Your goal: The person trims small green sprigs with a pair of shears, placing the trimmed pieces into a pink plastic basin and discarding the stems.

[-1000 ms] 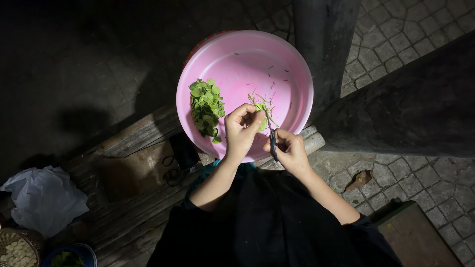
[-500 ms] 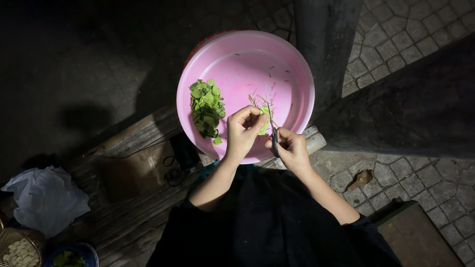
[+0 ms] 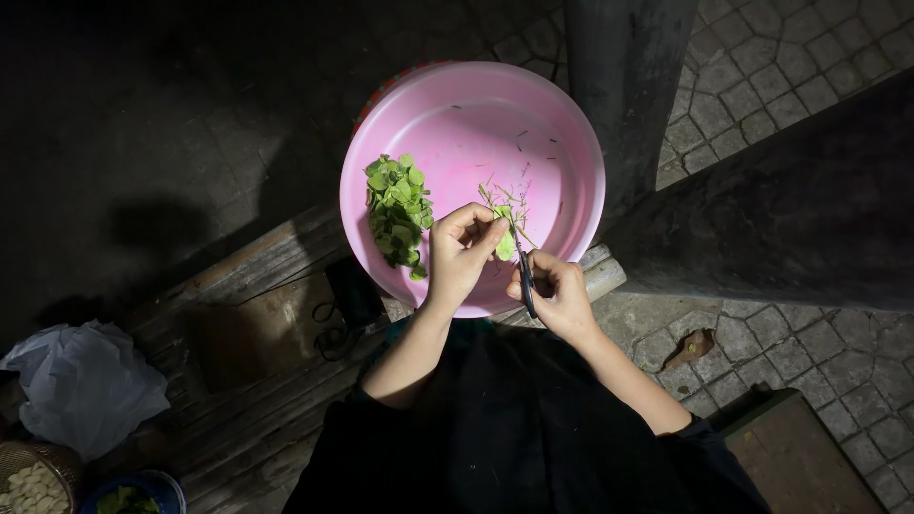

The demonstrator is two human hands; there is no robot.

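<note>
My left hand (image 3: pixel 459 255) pinches a small leafy sprig (image 3: pixel 506 224) with thin stems over a round pink basin (image 3: pixel 562 124). My right hand (image 3: pixel 560 293) grips dark scissors (image 3: pixel 526 276), whose blades point up at the base of the sprig. A heap of cut round green leaves (image 3: pixel 398 211) lies on the basin's left side. Both hands work over the basin's near rim.
The basin rests on dark wooden planks (image 3: pixel 248 286) above paved ground. A dark post (image 3: pixel 624 86) rises right of the basin. At the lower left are a crumpled white plastic bag (image 3: pixel 84 381), a woven basket of pale pieces (image 3: pixel 33 481) and a blue bowl with greens (image 3: pixel 133 495).
My hands have shifted slightly lower with the sprig and scissors; the view has barely moved. The leaf heap is unchanged.
</note>
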